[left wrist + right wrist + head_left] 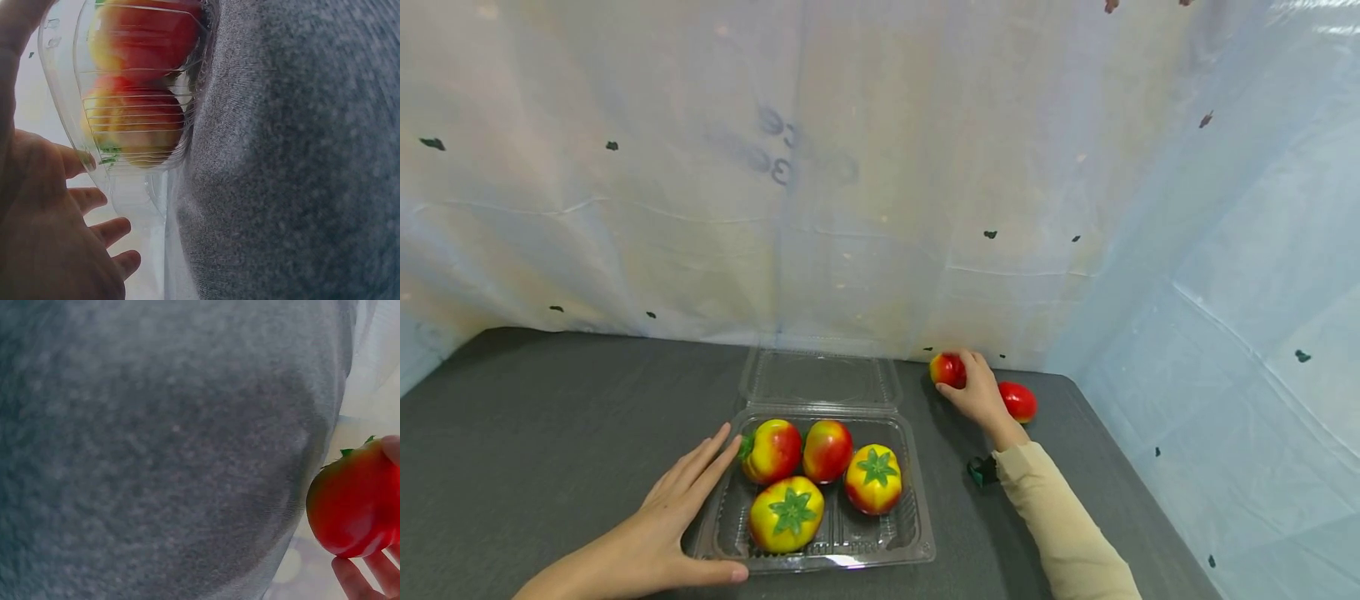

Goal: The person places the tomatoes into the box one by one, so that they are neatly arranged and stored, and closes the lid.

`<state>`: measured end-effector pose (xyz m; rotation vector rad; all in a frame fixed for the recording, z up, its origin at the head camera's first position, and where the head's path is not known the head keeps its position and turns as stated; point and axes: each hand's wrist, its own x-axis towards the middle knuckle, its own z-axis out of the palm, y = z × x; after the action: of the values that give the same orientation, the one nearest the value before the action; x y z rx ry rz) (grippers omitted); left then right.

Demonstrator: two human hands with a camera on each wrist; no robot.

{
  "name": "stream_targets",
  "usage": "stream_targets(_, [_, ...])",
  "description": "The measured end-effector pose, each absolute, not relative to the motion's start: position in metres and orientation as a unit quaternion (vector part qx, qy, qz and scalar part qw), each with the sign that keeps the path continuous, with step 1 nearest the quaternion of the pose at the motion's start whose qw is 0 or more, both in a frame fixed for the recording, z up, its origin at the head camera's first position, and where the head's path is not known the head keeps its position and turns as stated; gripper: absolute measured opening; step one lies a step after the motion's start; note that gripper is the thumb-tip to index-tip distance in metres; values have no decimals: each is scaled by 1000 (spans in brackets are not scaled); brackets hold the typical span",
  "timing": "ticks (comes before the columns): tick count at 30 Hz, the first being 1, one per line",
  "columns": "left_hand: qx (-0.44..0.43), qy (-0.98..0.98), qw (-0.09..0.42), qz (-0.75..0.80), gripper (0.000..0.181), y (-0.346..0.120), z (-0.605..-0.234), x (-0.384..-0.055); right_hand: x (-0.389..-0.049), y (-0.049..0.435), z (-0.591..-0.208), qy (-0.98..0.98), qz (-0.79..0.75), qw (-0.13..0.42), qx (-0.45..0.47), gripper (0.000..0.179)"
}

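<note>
An open clear plastic clamshell box (917,533) holds several red-and-yellow tomatoes, smooth and shiny, some showing green star-shaped tops; one is the front-left tomato (786,515). Spread along the box's left side is my left hand (662,517), its fingers fairly straight and its thumb at the front corner. The left wrist view shows this left hand (56,219) with a fingertip against the ribbed box wall (134,119). Over at the back right, my right hand (981,396) grips a red-yellow tomato (946,369). In the right wrist view that tomato (350,503) has fingers around it.
Another red tomato (1018,402) lies just right of my right hand. The box's clear lid (820,379) is folded back toward the plastic sheet wall (865,208). Dark grey cloth covers the table (550,433). A small black object (981,471) sits by the right sleeve.
</note>
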<state>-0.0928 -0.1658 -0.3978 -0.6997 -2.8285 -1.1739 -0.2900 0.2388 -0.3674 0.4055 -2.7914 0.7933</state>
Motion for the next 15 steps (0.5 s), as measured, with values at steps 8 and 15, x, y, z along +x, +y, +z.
stream_targets(8, [-226,-901,4,-371,114,-166,-398,-94,-287,237,-359,-944,277,114,141,55])
stream_targets(15, [-228,-899,8,-374,115,-166,-398,-94,-284,236,-351,-939,277,132,155,54])
